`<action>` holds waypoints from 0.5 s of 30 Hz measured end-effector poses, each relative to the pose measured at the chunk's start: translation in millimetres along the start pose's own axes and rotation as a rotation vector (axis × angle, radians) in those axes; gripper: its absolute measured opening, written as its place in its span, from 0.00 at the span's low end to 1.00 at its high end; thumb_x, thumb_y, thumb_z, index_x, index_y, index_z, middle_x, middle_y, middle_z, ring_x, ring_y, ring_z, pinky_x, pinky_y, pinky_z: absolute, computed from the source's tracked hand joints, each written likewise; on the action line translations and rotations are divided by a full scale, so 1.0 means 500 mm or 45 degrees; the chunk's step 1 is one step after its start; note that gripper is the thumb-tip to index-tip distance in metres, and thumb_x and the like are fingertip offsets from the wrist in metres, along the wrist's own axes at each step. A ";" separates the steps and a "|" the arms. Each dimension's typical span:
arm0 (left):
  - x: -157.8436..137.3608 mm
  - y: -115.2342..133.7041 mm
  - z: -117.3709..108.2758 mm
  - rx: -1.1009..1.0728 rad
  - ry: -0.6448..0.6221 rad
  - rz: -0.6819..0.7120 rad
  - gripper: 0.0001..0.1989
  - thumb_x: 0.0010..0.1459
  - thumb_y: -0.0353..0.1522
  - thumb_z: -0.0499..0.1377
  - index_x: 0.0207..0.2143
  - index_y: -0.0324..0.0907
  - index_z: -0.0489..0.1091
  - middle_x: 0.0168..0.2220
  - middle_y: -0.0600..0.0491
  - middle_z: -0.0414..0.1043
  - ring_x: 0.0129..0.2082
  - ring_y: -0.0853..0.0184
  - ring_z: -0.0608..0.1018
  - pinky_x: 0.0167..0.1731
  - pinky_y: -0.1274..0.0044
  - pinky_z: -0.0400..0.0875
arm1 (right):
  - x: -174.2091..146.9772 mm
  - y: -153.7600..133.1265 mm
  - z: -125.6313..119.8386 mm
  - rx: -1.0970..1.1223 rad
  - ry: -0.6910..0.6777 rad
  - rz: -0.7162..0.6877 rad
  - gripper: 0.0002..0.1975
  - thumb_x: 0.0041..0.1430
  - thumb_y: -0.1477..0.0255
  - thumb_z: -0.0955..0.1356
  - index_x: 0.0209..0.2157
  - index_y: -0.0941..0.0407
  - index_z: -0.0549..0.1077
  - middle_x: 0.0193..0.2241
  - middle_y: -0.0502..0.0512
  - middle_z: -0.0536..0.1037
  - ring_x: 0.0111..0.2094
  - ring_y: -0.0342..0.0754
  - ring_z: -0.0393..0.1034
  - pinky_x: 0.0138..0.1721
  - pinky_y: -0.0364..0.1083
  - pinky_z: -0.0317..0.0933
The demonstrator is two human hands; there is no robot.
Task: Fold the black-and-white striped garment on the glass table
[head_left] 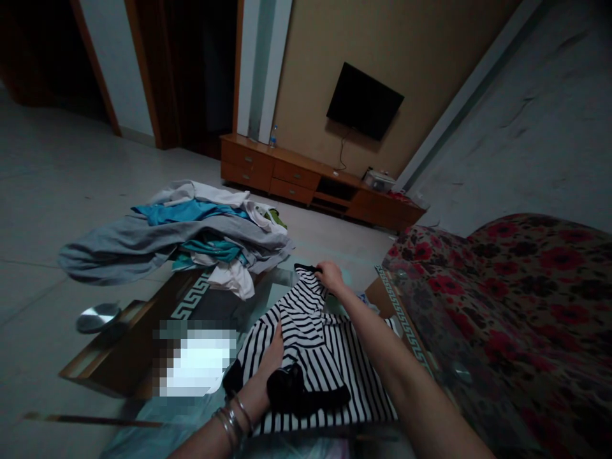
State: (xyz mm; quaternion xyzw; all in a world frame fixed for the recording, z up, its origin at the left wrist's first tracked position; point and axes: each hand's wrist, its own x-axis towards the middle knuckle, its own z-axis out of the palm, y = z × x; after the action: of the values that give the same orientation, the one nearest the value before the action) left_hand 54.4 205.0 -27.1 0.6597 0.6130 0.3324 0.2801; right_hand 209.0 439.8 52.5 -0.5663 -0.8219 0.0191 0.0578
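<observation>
A black-and-white striped shirt [306,319] with black trim lies partly folded over on a glass-topped table in front of me. My right hand [329,277] pinches its black-edged far end, fingers closed on the cloth. Nearer to me, my left hand [271,352] holds the shirt's left part, the thumb showing and the other fingers hidden by fabric. Bracelets circle my left wrist. A bunched black part [287,390] of the shirt rests just right of that wrist, and wider stripes spread flat under my right forearm.
A heap of clothes [210,223], grey, blue, teal and white, covers the table's far left. Beside the table is a round metal lid-like disc [98,317]. A floral sofa [516,306] stands at right. Beyond are a wooden TV cabinet [294,182] and a wall-mounted television [364,101].
</observation>
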 end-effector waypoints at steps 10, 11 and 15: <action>-0.013 0.035 -0.022 -0.097 -0.030 -0.048 0.36 0.60 0.38 0.48 0.66 0.34 0.40 0.63 0.39 0.55 0.63 0.60 0.59 0.60 0.66 0.59 | 0.031 0.027 0.036 -0.069 0.088 0.172 0.12 0.61 0.66 0.64 0.39 0.57 0.75 0.39 0.60 0.77 0.41 0.49 0.69 0.38 0.43 0.57; -0.014 0.038 -0.024 -0.126 -0.032 -0.038 0.35 0.60 0.38 0.49 0.66 0.35 0.41 0.63 0.40 0.55 0.63 0.60 0.59 0.60 0.66 0.59 | 0.032 0.022 0.037 -0.058 0.126 0.150 0.13 0.62 0.66 0.63 0.41 0.56 0.75 0.40 0.59 0.77 0.42 0.49 0.69 0.39 0.43 0.57; -0.022 0.058 -0.042 -0.269 -0.036 0.024 0.33 0.59 0.39 0.49 0.65 0.39 0.45 0.62 0.44 0.56 0.64 0.61 0.57 0.62 0.66 0.56 | 0.049 0.001 0.035 0.016 0.240 -0.009 0.12 0.63 0.68 0.62 0.42 0.57 0.73 0.42 0.59 0.75 0.45 0.48 0.66 0.44 0.43 0.55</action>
State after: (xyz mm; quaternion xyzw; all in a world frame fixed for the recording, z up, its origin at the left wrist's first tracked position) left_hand 56.0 190.6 7.4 0.6368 0.5643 0.3885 0.3536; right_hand 198.8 463.7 36.9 -0.5623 -0.8147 -0.0292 0.1387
